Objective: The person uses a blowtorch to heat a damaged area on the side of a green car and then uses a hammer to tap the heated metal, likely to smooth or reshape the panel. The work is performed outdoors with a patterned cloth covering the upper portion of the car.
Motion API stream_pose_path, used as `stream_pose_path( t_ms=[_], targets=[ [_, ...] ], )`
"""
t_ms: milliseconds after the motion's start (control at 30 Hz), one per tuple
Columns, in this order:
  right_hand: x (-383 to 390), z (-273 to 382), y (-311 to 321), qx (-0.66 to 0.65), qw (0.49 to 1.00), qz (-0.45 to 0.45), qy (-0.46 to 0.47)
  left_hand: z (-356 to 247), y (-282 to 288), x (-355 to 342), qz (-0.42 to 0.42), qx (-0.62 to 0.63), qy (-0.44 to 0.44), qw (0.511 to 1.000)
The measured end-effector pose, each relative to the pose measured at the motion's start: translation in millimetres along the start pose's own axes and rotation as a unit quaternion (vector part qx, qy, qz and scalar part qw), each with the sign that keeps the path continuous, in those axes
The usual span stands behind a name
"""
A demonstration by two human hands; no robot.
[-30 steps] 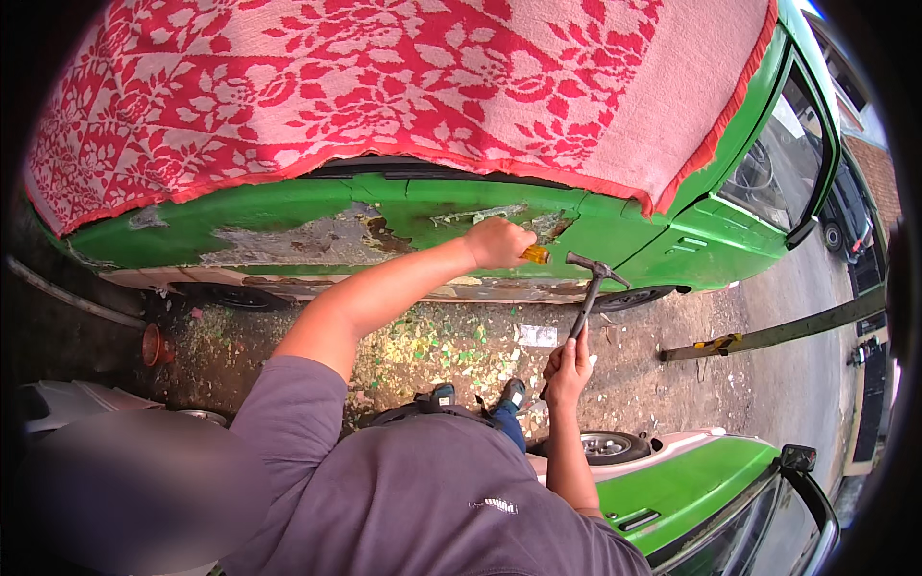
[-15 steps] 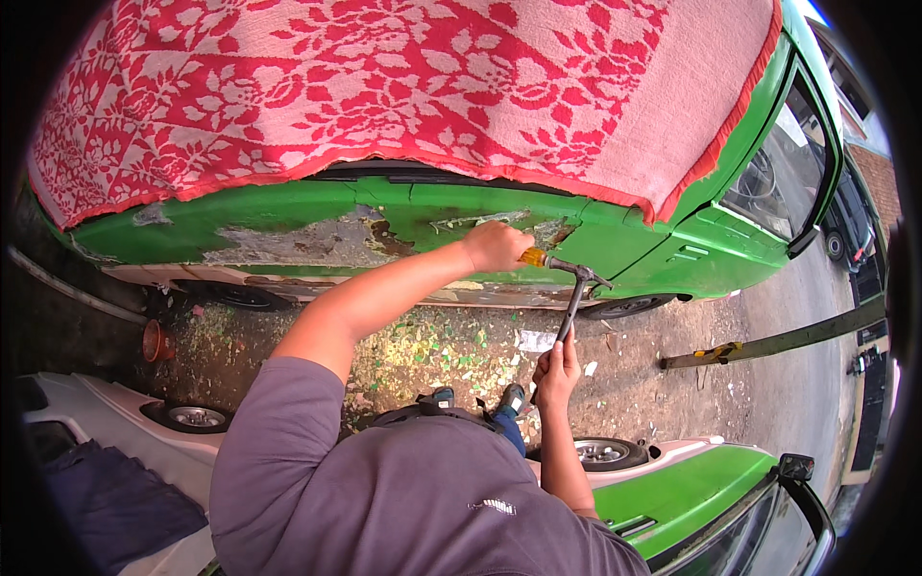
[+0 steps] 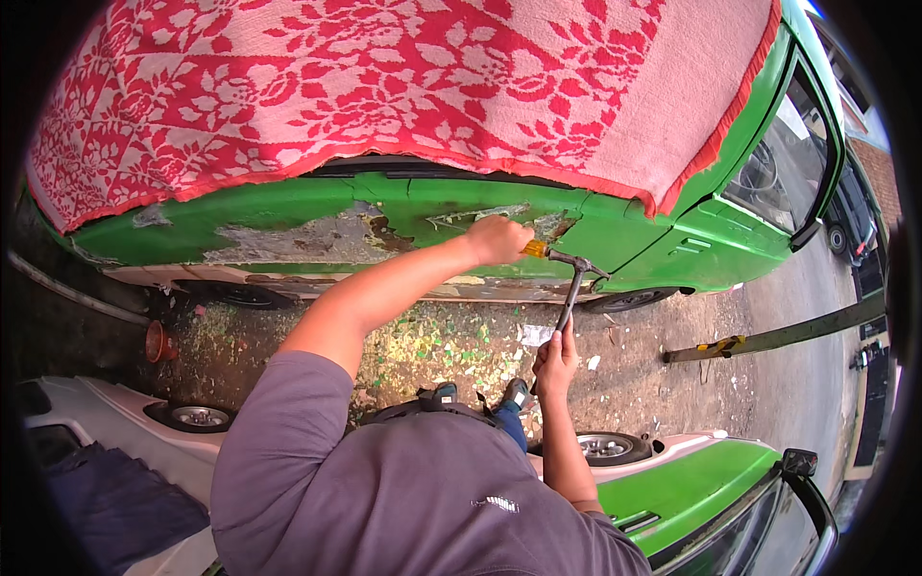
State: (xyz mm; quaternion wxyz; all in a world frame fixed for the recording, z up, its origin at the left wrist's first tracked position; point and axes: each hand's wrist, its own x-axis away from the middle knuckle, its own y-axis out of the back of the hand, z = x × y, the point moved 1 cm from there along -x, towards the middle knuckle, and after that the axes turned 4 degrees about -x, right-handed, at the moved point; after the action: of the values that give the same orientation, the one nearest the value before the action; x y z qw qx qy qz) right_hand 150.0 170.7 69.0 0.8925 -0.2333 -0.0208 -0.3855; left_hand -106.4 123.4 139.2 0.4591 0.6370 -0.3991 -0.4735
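My left hand [image 3: 499,240] is closed round a yellow-handled tool [image 3: 536,250], a chisel or screwdriver by its look. Its yellow butt end sticks out to the right of my fist, while the blade is hidden. My right hand [image 3: 555,367] grips a dark metal hammer [image 3: 571,298] by its handle, and the hammer head lies at or very close to the butt of the tool. Both are held in front of a green vehicle's side [image 3: 624,226], where peeled paint leaves a grey patch [image 3: 327,235] and rough, flaking edges left of my left hand.
A red and pink floral blanket [image 3: 384,86] covers the vehicle's upper part. Paint flakes [image 3: 423,346] litter the ground by my feet. Behind me stands another vehicle with a green panel [image 3: 691,490]. A long beam [image 3: 778,336] reaches in from the right; an orange pot [image 3: 160,342] sits at left.
The hammer head has shifted very slightly, its handle now standing a little more upright. My left hand stays in nearly the same place with the yellow-handled tool.
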Motion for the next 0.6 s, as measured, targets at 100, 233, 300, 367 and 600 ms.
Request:
stream_pose_path(
  t_ms=[100,233,300,367,600],
  targets=[
    [-1,14,11,-0.029,0.999,-0.021,0.022,7,-10,2,-0.01,-0.008,0.016,1.0],
    [-10,-2,3,-0.033,0.999,-0.028,0.018,6,-14,-4,0.03,-0.006,0.023,0.999],
    [-12,-4,8,-0.025,0.999,0.006,-0.029,7,-18,-4,0.035,-0.014,0.019,0.999],
    [-9,4,14,-0.048,0.998,-0.033,-0.001,9,-20,-2,0.047,-0.015,0.031,0.998],
    [-17,-8,15,-0.013,0.999,-0.013,-0.034,8,-19,-4,0.059,-0.018,0.04,0.997]
  ],
)
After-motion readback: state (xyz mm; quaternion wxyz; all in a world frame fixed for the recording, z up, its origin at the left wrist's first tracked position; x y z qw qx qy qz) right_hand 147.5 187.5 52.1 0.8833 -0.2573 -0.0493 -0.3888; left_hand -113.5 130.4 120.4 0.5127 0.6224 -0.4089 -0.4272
